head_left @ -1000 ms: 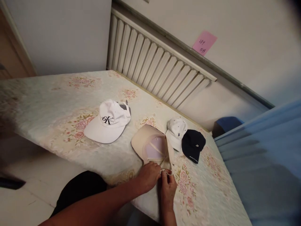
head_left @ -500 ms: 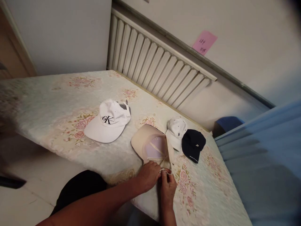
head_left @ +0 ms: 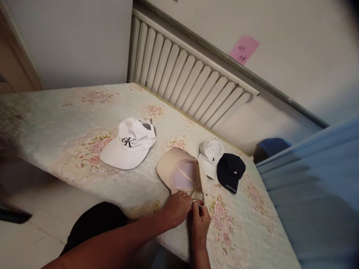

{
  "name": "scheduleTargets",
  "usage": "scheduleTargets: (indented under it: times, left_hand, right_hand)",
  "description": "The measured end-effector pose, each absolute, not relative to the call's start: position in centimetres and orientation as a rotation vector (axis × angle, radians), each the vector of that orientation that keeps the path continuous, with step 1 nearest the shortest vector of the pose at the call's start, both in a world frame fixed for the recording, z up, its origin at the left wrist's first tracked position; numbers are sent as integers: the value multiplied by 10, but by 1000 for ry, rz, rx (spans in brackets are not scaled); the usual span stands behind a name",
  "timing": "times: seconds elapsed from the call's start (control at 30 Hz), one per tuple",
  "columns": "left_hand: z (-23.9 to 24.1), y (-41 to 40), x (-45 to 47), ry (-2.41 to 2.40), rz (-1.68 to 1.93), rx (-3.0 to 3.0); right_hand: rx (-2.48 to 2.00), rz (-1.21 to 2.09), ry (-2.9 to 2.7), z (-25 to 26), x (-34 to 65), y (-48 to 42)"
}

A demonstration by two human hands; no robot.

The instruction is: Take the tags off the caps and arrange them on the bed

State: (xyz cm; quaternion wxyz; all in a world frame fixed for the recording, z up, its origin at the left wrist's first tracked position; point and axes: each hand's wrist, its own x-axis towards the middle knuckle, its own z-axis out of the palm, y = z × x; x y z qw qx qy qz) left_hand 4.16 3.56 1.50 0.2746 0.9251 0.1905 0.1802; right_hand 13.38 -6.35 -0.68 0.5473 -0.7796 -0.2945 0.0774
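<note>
Head view: the pale cap [head_left: 183, 172] lies on the flower-patterned tabletop [head_left: 238, 233], its hollow inside showing, straight ahead of both hands. Its long axis runs from the brim [head_left: 169, 168], up and to the left, down to the back strap [head_left: 200, 204], which is the end nearest the person. The left hand [head_left: 177, 210] is nearer the brim side, its fingers curled together over the cap's rear edge, though exactly what they grip underneath is hidden. Just right of it, the right hand [head_left: 200, 221] pinches the strap between thumb and fingers. Beyond the cap, to the right, sit a small white cap [head_left: 211, 154] and a dark cap [head_left: 231, 170]; a larger white cap [head_left: 130, 144] rests apart to the left.
</note>
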Motion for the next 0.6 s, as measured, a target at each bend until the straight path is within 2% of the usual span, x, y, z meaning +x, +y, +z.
scheduleTargets:
  times: [0.6]
  left_hand:
    - [24, 35, 38, 523, 443, 2479]
  right_hand:
    - [-1853, 175, -713, -6, 134, -63]
